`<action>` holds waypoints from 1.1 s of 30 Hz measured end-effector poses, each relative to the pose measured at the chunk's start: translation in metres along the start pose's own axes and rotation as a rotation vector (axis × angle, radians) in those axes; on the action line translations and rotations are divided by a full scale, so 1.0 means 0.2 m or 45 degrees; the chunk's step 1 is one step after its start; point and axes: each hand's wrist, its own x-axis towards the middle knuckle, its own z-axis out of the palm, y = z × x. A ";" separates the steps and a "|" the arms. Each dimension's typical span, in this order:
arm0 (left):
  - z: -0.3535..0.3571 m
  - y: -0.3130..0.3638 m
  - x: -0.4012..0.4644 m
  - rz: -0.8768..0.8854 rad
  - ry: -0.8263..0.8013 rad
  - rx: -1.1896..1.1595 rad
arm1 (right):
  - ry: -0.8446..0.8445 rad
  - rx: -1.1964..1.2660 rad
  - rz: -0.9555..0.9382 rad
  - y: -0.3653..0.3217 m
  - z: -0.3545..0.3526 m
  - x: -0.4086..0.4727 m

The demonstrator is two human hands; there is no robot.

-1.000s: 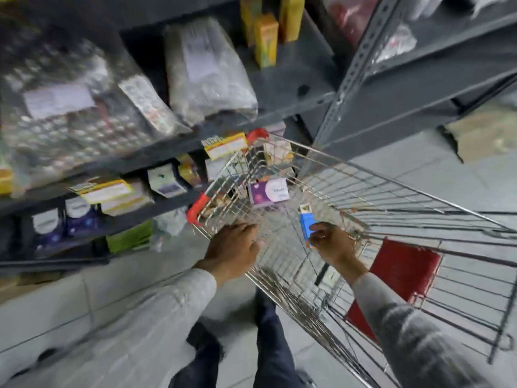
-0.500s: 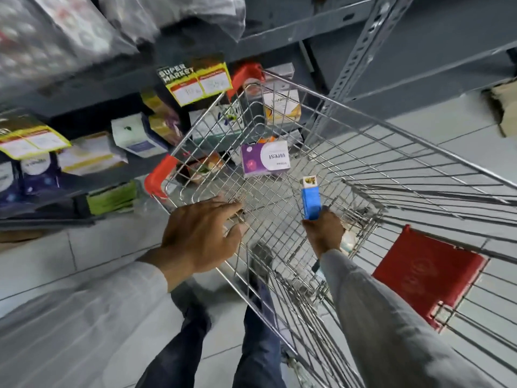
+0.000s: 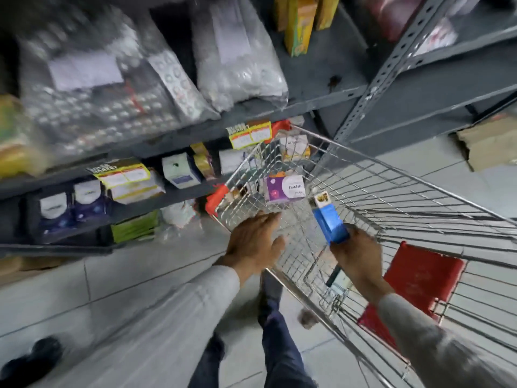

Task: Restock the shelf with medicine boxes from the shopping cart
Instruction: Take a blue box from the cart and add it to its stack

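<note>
A wire shopping cart stands in front of a grey metal shelf. My right hand is shut on a blue medicine box with a white end, held over the cart's near corner. My left hand rests flat, fingers apart, on the cart's near rim and holds nothing. Inside the cart lie a purple and white box and a white and orange box further back.
The lower shelf holds white, blue and yellow boxes behind yellow price tags. Bags of blister packs fill the upper shelf. The cart's red seat flap hangs at right. A cardboard box sits on the tiled floor.
The view has tilted up toward the shelf. My right hand has lifted the blue box a little higher over the cart. My left hand stays on the cart's rim.
</note>
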 end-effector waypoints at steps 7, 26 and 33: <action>-0.60 0.06 -0.41 0.172 0.548 -0.272 | 0.275 0.126 -0.392 -0.60 -0.80 -0.43; -2.22 -1.24 -1.36 -0.490 1.474 0.300 | 0.303 -0.014 -1.272 -2.94 -1.39 -0.69; -2.21 -1.28 -1.32 -0.496 1.519 0.387 | 0.199 -0.121 -1.255 -3.30 -1.31 -0.66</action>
